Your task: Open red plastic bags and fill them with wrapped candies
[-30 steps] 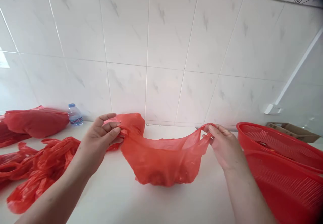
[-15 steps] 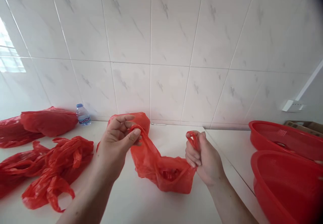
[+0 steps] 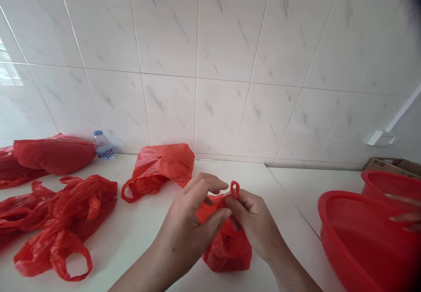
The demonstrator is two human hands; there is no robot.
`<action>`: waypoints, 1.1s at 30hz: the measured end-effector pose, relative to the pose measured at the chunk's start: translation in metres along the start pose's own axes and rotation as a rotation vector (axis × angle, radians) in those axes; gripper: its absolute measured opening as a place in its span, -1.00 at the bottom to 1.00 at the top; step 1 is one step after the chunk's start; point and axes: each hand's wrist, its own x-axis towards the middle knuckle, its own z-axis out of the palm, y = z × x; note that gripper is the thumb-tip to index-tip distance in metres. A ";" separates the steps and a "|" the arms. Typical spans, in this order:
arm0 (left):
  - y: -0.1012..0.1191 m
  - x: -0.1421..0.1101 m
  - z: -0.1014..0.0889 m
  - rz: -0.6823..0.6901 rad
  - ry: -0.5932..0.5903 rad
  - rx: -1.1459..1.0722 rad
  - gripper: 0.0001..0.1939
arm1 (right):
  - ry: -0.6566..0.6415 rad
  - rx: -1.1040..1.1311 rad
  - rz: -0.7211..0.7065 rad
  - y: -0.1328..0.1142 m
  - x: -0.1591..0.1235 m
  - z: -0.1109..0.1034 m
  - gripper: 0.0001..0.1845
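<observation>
Left of the near basket (image 3: 333, 233), the bag (image 3: 229, 257) sits with its top gathered but no finished knot visible, right hand (image 3: 255, 213) pinching that top, left hand (image 3: 190, 217) half-curled against it, grip unclear, while a bundle (image 3: 67, 215) farther left looks tied

Pale marble-look tile wall (image 3: 167, 33), white tabletops, soft daylight-ish glow.
So the tiles are big glossy ones with grey streaks and thin grout lines, and a bright patch (image 3: 9, 73) at far left looks like a window reflecting off them. A white tabletop (image 3: 131, 222) runs along the wall and meets a second white surface (image 3: 305, 184) at a slanted seam. Over on the right there's a white socket box (image 3: 380, 138) with a strip of white trunking (image 3: 404, 111) angling up from it.
</observation>
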 end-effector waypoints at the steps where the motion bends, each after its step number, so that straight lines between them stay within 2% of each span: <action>1: -0.001 0.000 0.001 0.053 0.003 0.107 -0.66 | 0.056 0.001 0.002 0.002 0.002 -0.001 -0.64; 3: -0.005 0.001 0.004 0.147 -0.048 0.315 -0.62 | 0.104 0.040 0.024 0.002 0.004 -0.004 -0.60; 6: -0.015 0.004 0.010 0.217 -0.163 0.517 -0.67 | 0.076 0.118 0.053 0.001 0.005 -0.005 -0.56; 10: -0.027 0.008 0.011 0.240 -0.134 0.610 -0.78 | 0.084 0.119 0.058 0.006 0.007 -0.009 -0.60; 12: -0.030 0.010 0.009 0.181 -0.091 0.587 -0.80 | 0.090 0.152 0.063 0.012 0.010 -0.016 -0.64; 15: -0.028 0.011 0.005 0.055 -0.007 0.499 -0.83 | -0.019 0.198 0.020 0.018 0.012 -0.028 -0.60; 18: -0.025 0.010 0.003 -0.097 -0.049 0.432 -0.85 | -0.094 0.099 -0.001 0.017 0.012 -0.033 -0.61; 21: -0.023 0.009 0.005 -0.206 -0.107 0.439 -0.87 | -0.015 -0.016 0.032 0.014 0.013 -0.028 -0.91; 23: -0.022 0.009 0.007 -0.211 -0.114 0.453 -0.87 | 0.097 -0.124 0.040 0.015 0.014 -0.024 -0.77; 26: -0.022 0.008 0.010 -0.190 -0.140 0.494 -0.87 | 0.246 -0.321 0.039 0.018 0.016 -0.022 -0.79; 28: -0.024 0.007 0.011 -0.172 -0.146 0.545 -0.88 | 0.209 -0.316 0.052 0.016 0.016 -0.024 -0.80; 31: -0.027 0.007 0.011 -0.132 -0.134 0.619 -0.91 | 0.054 -0.172 0.128 0.006 0.015 -0.027 -0.74; 33: -0.030 0.006 0.012 -0.095 -0.131 0.658 -0.91 | -0.005 -0.096 0.167 0.000 0.013 -0.030 -0.68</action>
